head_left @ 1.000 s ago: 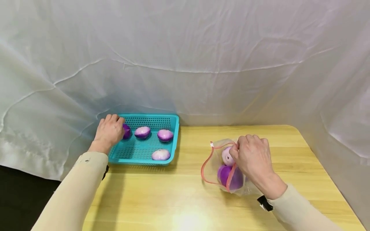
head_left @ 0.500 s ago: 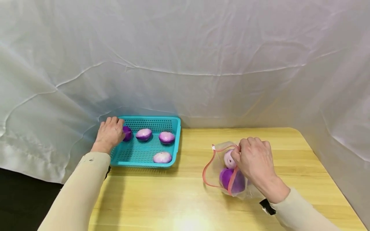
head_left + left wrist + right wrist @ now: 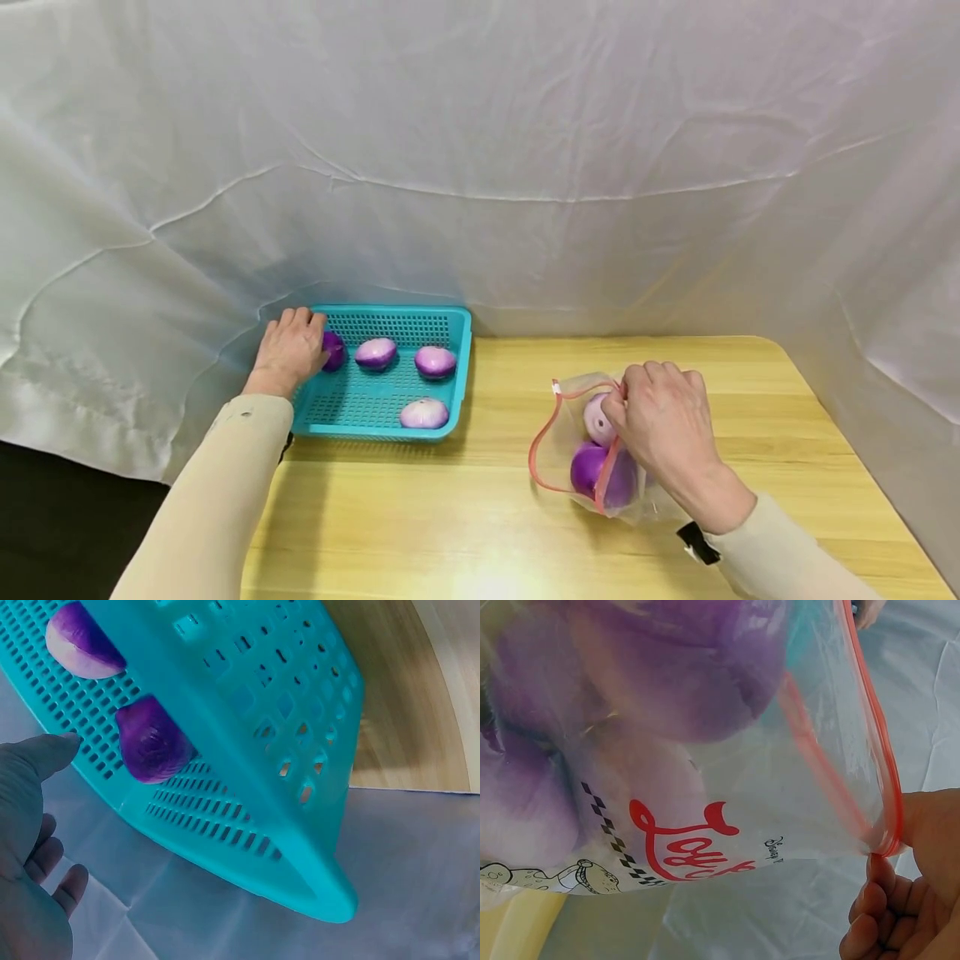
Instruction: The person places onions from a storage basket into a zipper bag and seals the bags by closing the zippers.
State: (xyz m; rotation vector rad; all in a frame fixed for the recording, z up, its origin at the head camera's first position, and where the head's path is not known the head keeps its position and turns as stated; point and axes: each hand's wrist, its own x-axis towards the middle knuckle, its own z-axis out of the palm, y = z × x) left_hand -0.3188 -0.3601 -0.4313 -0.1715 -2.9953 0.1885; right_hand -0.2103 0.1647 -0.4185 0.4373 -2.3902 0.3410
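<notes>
- Left hand (image 3: 288, 350), fingers relaxed, touches the far-left purple onion (image 3: 333, 350) in the teal basket (image 3: 360, 408).
- Right hand (image 3: 663, 421) pinches the clear zip bag (image 3: 562, 433) by its red rim, onions inside.

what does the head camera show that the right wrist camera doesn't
Only the head view shows the teal basket with four purple onions, the left hand at the leftmost onion, and the wooden table. Only the right wrist view shows the red printed logo on the bag. Both show the right hand pinching the red zip rim of the clear zip bag with purple onions inside.
</notes>
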